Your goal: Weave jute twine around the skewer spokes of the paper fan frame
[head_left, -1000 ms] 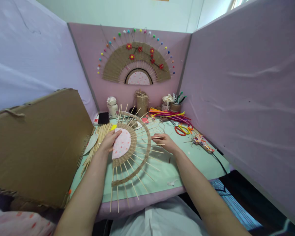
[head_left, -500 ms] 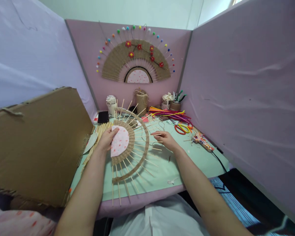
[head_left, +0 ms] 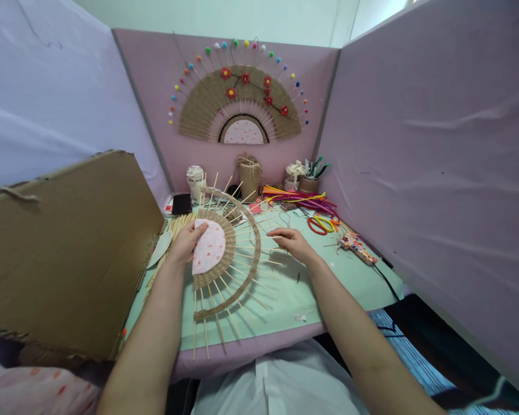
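Note:
My left hand (head_left: 185, 242) grips the straight left side of a half-round fan frame, its thumb lying on the pink dotted cloth half-disc (head_left: 209, 246). Around that cloth runs a woven twine band (head_left: 229, 236), from which thin wooden sticks (head_left: 225, 287) spread outward. A second, narrower twine band (head_left: 256, 253) arcs across the sticks farther out. My right hand (head_left: 292, 242) is at the right-hand stick tips, with thumb and fingers pinched together. A thin strand of twine (head_left: 268, 251) curls by these fingers; the pinch itself is partly hidden.
A finished fan (head_left: 251, 86) hangs on the back panel. Behind the frame stand a white jar (head_left: 195, 181), a twine roll (head_left: 249, 178) and coloured pipe cleaners (head_left: 298, 197). Scissors (head_left: 320, 225) and a glue gun (head_left: 358, 248) lie right. Cardboard (head_left: 69, 253) leans left, beside loose sticks (head_left: 182, 222).
The fan frame has shifted slightly left in my left hand. My right hand has moved a little, its fingers drawn closer together near the stick tips.

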`<state>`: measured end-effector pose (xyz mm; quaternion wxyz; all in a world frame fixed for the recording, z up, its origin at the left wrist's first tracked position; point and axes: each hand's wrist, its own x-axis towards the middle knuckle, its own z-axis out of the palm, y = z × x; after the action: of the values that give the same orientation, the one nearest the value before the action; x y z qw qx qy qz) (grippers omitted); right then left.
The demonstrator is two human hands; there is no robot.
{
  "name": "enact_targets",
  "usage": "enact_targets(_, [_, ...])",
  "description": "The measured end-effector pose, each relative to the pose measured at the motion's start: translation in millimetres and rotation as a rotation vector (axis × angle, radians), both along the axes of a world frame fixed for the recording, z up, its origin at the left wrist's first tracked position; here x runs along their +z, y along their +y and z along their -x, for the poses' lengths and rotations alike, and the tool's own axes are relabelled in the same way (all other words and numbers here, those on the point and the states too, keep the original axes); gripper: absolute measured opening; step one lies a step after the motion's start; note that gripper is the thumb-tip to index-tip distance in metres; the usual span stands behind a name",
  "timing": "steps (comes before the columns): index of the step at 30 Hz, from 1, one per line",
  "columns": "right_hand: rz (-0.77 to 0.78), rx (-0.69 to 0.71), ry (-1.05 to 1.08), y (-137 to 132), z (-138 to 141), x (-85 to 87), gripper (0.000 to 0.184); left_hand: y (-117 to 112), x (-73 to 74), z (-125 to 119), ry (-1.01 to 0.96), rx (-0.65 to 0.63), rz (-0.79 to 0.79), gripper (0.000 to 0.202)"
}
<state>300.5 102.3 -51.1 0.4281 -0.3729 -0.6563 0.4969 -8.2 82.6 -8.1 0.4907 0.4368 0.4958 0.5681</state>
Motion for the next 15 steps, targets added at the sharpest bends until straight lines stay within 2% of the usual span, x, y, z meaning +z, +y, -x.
enact_targets(11, [0.002,0.001,0.010,1.9,-2.4,-0.2,0.033,-2.1,3.1,4.0,0.020,0.025,0.038,0.038])
enact_targets(15, [-0.087,-0.010,-0.046,3.0,-2.0,0.0,0.026,-1.7,1.8,4.9,0.068,0.040,0.051,0.039])
